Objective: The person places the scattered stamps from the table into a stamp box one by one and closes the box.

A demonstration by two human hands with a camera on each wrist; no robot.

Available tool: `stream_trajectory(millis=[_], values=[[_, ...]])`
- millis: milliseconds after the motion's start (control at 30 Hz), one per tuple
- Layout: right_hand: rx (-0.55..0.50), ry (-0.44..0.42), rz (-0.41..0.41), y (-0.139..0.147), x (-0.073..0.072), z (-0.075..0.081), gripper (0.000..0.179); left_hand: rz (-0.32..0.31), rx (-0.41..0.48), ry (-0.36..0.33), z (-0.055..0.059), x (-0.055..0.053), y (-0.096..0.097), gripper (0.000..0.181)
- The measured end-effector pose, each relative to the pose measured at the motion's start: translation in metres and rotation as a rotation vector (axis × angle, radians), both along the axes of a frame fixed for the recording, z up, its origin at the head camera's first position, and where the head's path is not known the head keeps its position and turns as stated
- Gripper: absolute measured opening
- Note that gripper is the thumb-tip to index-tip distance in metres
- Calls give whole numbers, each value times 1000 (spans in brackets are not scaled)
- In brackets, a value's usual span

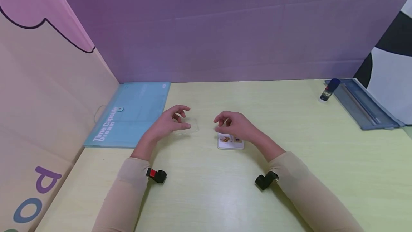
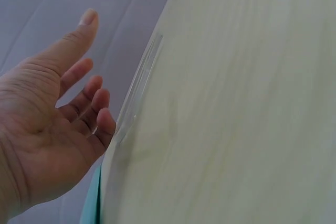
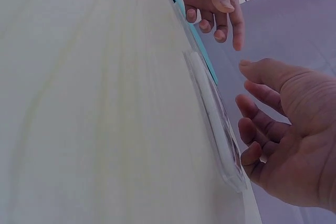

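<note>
My left hand hovers beside a clear plastic lid or tray on the table, its thumb and fingers apart and holding nothing. That clear piece lies flat and nearly blends with the wood; the left wrist view shows it edge-on as a thin transparent shape. Over a small clear case of printed cards, my right hand is held with loosely bent fingers and nothing between them. The hand hides the case's far part in the head view. In the right wrist view, the case lies flat close by the fingertips.
A blue document folder with white lettering lies at the left, near my left hand. At the far right, a glue stick stands beside a grey-blue zip pouch. Purple cloth backs the table.
</note>
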State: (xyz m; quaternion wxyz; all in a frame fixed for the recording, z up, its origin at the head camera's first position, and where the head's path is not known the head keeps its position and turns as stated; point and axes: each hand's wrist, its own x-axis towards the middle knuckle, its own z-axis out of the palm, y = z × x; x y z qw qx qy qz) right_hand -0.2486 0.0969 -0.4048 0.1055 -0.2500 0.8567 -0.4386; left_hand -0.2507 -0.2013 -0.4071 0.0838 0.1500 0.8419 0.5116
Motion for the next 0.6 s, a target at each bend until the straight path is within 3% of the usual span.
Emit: stream_trajectory(millis=[600], values=[[-22, -21, 56, -17, -10, -3, 31, 6, 4, -40, 0, -2, -34, 61]])
